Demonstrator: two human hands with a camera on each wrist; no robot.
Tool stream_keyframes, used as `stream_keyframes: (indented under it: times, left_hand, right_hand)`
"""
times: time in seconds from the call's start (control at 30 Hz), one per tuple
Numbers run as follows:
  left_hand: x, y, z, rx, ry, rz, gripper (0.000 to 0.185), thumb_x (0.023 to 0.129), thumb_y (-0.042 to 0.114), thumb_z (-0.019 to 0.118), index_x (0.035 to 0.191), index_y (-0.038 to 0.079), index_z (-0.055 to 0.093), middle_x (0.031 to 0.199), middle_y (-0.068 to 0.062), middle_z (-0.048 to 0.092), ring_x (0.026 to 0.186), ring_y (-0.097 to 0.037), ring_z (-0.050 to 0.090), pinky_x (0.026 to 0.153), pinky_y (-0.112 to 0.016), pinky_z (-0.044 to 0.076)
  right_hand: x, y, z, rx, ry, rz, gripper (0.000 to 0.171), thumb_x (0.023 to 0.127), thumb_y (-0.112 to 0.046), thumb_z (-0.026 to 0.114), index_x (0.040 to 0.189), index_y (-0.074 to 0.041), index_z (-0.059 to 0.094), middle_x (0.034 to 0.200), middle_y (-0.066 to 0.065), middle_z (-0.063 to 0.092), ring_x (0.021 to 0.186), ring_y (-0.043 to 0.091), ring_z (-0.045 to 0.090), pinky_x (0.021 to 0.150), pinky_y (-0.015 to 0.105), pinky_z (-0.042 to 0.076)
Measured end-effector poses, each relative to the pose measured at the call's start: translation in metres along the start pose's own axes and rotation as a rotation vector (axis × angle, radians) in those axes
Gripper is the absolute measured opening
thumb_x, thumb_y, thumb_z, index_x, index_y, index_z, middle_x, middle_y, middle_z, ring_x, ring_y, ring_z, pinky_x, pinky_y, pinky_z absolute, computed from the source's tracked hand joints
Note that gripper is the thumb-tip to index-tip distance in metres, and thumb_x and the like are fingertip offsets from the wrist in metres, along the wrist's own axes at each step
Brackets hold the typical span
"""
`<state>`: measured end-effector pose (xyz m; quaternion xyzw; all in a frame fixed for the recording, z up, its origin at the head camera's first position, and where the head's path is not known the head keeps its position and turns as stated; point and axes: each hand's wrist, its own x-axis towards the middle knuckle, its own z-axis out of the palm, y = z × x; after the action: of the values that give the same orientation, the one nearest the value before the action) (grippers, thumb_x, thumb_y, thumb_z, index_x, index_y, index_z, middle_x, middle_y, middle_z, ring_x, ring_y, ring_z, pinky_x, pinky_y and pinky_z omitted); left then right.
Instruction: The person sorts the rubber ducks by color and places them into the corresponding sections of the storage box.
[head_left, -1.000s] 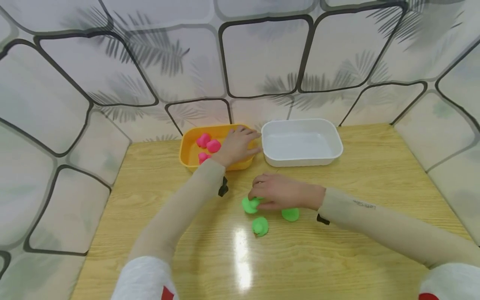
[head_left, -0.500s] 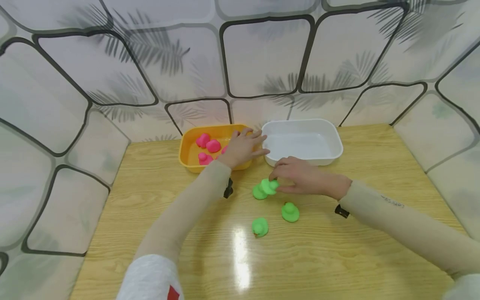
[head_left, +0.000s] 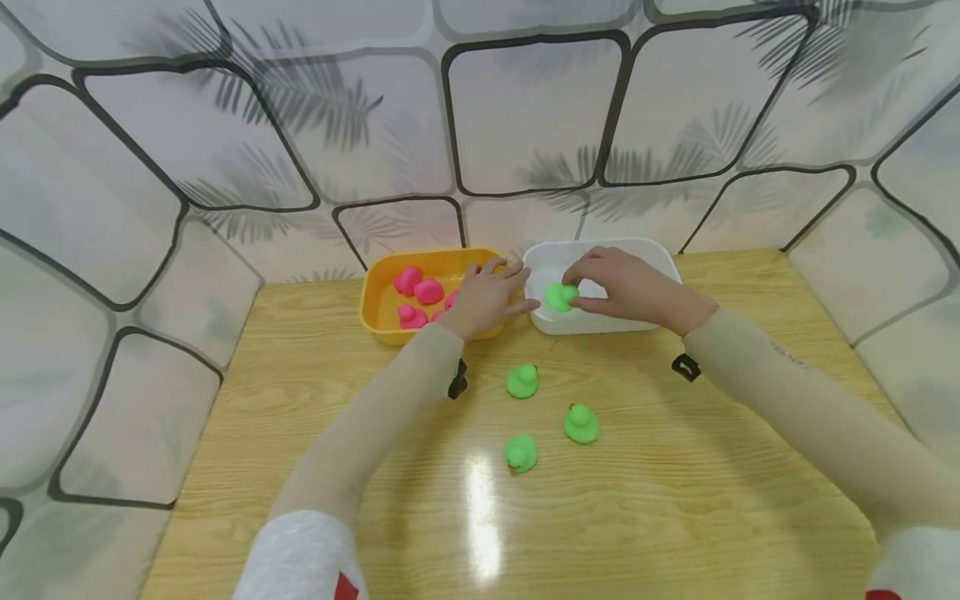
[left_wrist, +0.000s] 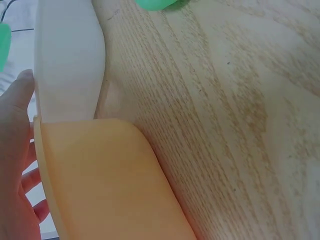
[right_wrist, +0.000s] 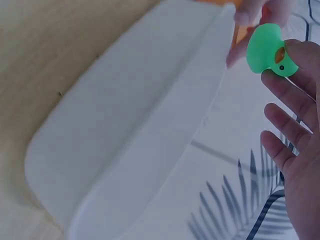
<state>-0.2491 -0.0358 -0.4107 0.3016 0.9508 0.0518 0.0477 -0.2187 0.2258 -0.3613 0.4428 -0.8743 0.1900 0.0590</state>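
Observation:
My right hand (head_left: 633,287) pinches a green rubber duck (head_left: 559,297) by its head between thumb and fingertips, over the left part of the white tray (head_left: 667,258). In the right wrist view the duck's (right_wrist: 264,49) orange beak and eye show beside the thumb. My left hand (head_left: 487,297) rests with spread fingers over the right end of the orange tray (head_left: 375,321), its fingertips reaching the white tray's left rim. Several pink ducks (head_left: 428,291) lie in the orange tray, some partly hidden by that hand. In the left wrist view the thumb (left_wrist: 22,87) touches the white tray's edge.
Three green ducks stand on the wooden table (head_left: 675,500) in front of the trays: one nearest the trays (head_left: 522,381), another to the right (head_left: 581,423), the third closest to me (head_left: 520,453). A patterned wall covering (head_left: 525,117) rises directly behind the trays.
My right hand has lifted one green duck off the table and carried it up and away from me, over the white tray. My left hand has shifted slightly right, towards the white tray.

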Motion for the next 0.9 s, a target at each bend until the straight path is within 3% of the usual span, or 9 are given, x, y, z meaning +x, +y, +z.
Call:
stream_keyframes:
  times: [0.17, 0.47, 0.9]
  left_hand:
    - [0.000, 0.001, 0.000, -0.010, -0.002, 0.003, 0.075, 0.104, 0.066, 0.044, 0.163, 0.020, 0.039, 0.167, 0.000, 0.037, 0.153, -0.030, 0.029, 0.115, -0.053, 0.027]
    - [0.000, -0.001, 0.000, 0.001, -0.006, 0.013, 0.077, 0.103, 0.067, 0.044, 0.163, 0.018, 0.038, 0.167, -0.001, 0.037, 0.151, -0.030, 0.032, 0.112, -0.051, 0.029]
    - [0.000, -0.003, 0.000, 0.002, -0.004, 0.013, 0.074, 0.105, 0.064, 0.044, 0.163, 0.018, 0.038, 0.167, -0.001, 0.037, 0.152, -0.028, 0.031, 0.116, -0.053, 0.027]
  right_hand:
    - [0.012, 0.017, -0.009, -0.030, -0.019, 0.072, 0.019, 0.094, -0.013, 0.079, 0.109, -0.005, 0.072, 0.103, 0.006, 0.073, 0.099, 0.033, 0.065, 0.086, 0.048, 0.052]
    - [0.032, 0.029, -0.011, -0.036, -0.103, 0.191, 0.020, 0.098, -0.014, 0.074, 0.114, -0.004, 0.070, 0.106, 0.010, 0.072, 0.103, 0.036, 0.062, 0.092, 0.052, 0.049]
    - [0.030, 0.039, 0.004, -0.048, -0.172, 0.222, 0.025, 0.100, -0.013, 0.071, 0.120, 0.001, 0.069, 0.109, 0.015, 0.073, 0.103, 0.038, 0.064, 0.090, 0.053, 0.052]
